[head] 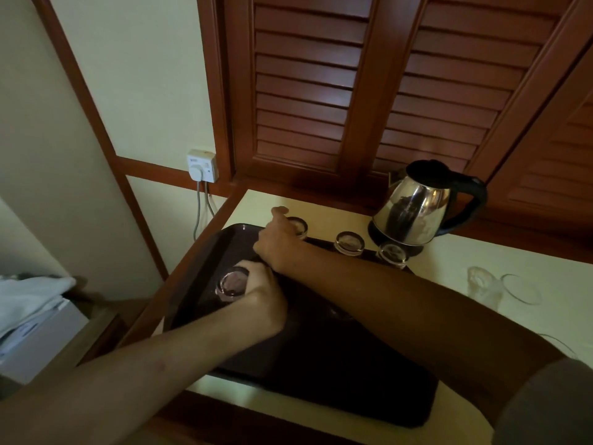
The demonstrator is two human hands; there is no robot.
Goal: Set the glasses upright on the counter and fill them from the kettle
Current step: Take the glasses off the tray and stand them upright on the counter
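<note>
Hands (256, 290) gripping glass (231, 284), base up

No text can be read; the small dark marking on the wall socket (202, 165) is blurred.

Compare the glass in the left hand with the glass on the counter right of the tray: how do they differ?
1. The glass in the left hand is gripped by the left hand; the glass on the counter is free of either hand.
2. The held glass is over the dark tray; the other rests on the pale counter.
3. The held glass shows its thick base; the counter one appears to show its open rim.

Both look like clear glass.
</note>
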